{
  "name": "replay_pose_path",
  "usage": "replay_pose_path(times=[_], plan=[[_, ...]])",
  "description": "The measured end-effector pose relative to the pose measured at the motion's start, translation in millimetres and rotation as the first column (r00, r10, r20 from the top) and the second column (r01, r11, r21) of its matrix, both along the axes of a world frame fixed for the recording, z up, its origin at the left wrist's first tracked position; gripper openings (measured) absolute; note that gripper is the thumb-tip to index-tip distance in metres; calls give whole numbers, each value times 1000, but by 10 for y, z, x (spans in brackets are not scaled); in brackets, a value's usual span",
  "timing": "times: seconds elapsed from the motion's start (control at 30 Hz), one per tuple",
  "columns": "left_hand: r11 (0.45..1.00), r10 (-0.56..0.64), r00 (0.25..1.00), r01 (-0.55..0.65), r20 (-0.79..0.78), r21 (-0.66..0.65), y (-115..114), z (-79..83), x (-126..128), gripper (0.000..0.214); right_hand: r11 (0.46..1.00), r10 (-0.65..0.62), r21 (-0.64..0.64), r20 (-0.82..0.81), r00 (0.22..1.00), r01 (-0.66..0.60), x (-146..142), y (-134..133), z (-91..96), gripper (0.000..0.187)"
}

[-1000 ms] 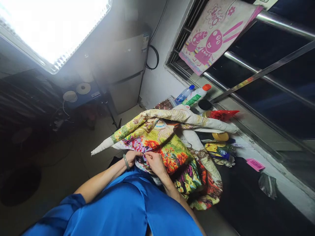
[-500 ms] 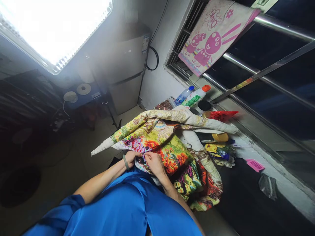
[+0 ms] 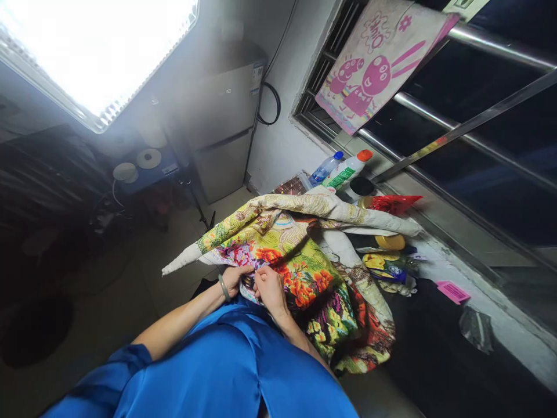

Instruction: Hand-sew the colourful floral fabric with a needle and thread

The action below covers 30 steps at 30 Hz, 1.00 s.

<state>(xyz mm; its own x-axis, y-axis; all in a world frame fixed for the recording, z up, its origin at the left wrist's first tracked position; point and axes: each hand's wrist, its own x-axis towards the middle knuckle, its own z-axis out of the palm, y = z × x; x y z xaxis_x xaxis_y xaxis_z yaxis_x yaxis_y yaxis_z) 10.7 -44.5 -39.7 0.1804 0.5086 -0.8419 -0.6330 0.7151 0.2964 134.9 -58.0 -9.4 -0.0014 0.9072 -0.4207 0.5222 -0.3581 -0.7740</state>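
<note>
A large cross-stitched cloth (image 3: 300,278) with bright orange, pink and yellow flowers lies bunched before me, its far edge rolled into a long tube (image 3: 304,204). At its near edge my left hand (image 3: 235,277), a bracelet on the wrist, grips the cloth between thumb and fingers. Just right of it, my right hand (image 3: 268,287) is closed in a pinch over the cloth. Whatever sits between those fingertips is too small to make out. Folds of the cloth hang down at the right, beside my forearm.
A bright lamp (image 3: 100,52) glares at upper left. Bottles, among them a white one with a red cap (image 3: 350,168), stand by the window bars behind the cloth. A dark surface (image 3: 435,354) with a pink card (image 3: 454,292) lies at right. A fridge (image 3: 226,128) stands behind.
My right hand has shifted slightly left and up, its fingers more curled near the left hand. The cloth and my left hand stay nearly as they were.
</note>
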Motion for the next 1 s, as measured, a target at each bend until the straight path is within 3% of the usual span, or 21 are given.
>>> replay_pose_path(times=[0.13,0.33,0.5,0.77,0.93,1.0], plan=[[1000,-10,999,9,-31,-29,24,5,7,24,990,-137,-42,-174,975,131,22,-27,-71,17],[995,-86,996,86,-3,-48,36,-58,3,19,935,-331,-235,-312,890,265,-50,-43,-128,29],[992,-113,994,113,2,-50,47,-86,-3,22,947,-316,-158,-309,897,279,-86,-63,-147,29],[996,-64,998,62,-19,-70,61,-46,13,21,970,-223,48,-203,954,237,-50,-88,-143,18],[998,-52,999,52,3,-47,45,-6,5,23,962,-261,11,-253,932,273,-21,-16,-160,26],[999,-39,999,39,14,-12,26,7,-6,25,965,-236,54,-232,944,255,26,42,-132,29]])
